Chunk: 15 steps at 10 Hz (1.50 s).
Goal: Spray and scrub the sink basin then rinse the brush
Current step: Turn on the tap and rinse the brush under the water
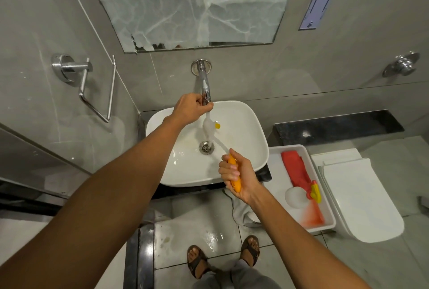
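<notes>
Brush (214,129) looks light, stiff and wet-slippery; right hand (239,178) grip is wrapped round its orange handle, bristle head over sink basin (250,126), under faucet (205,86) left hand (191,108) clasps.

The sink (241,126) is showing glossy white ceramic; the tap (205,84) and drain (206,147) are gleaming as polished metal. The brush (234,176) handle is looking like smooth orange plastic, the tray (276,172) matt white plastic.
</notes>
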{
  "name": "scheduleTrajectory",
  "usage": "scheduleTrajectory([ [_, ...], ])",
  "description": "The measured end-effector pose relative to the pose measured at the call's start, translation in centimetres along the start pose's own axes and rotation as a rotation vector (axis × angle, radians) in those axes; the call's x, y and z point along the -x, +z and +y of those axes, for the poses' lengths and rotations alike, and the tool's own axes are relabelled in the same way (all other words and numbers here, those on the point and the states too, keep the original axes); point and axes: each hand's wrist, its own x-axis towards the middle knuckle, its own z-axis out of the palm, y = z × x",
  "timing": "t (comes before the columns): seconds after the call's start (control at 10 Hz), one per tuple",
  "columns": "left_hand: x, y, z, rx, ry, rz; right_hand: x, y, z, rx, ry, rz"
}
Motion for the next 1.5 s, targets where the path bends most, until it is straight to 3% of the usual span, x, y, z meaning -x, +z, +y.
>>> scheduleTrajectory([
  [0.1, 0.0, -0.1, 0.0, 0.005, 0.003, -0.001, -0.6, 0.9, 0.3, 0.655, -0.263, 0.286],
  [0.2, 0.0, -0.1, 0.0, -0.001, 0.009, -0.005, -0.8, 1.0, 0.5, 1.14, -0.457, 0.432],
  [0.3, 0.0, -0.1, 0.0, -0.029, 0.005, 0.0, -1.2, 0.7, 0.4, 1.383, -0.575, 0.501],
  [0.4, 0.0, -0.2, 0.0, -0.047, 0.002, 0.002, -1.7, 0.6, 0.3, 1.387, -0.588, 0.51],
  [0.6, 0.2, -0.1, 0.0, -0.062, 0.01, 0.002, -1.4, 0.8, 0.0, 0.748, -0.308, 0.359],
  [0.8, 0.1, -0.4, 0.2, -0.127, -0.005, 0.0, -0.4, -0.8, -0.3, -0.15, 0.126, -0.009],
  [0.9, 0.3, -0.4, 0.3, -0.147, 0.004, 0.008, -0.2, -1.8, 0.0, -0.335, 0.221, -0.121],
  [1.0, 0.5, -0.2, 0.3, -0.134, 0.008, 0.019, -0.2, -2.0, 0.1, -0.282, 0.238, -0.122],
  [1.1, 0.5, -0.4, 0.3, -0.112, 0.007, 0.018, -0.5, -1.3, 0.3, -0.058, 0.141, -0.014],
  [1.2, 0.3, -0.7, 0.0, -0.063, -0.008, -0.008, -0.8, -0.4, 0.8, 0.285, -0.061, 0.206],
  [1.3, 0.2, -1.0, -0.3, 0.06, -0.023, -0.038, -0.8, 0.1, 1.4, 0.959, -0.336, 0.445],
  [1.4, -0.1, -1.0, -0.4, 0.124, -0.014, -0.107, -1.0, -0.1, 1.9, 1.37, -0.51, 0.547],
  [1.5, -0.2, -1.3, -0.5, 0.18, -0.035, -0.143, -1.3, -0.3, 2.3, 1.403, -0.55, 0.548],
])
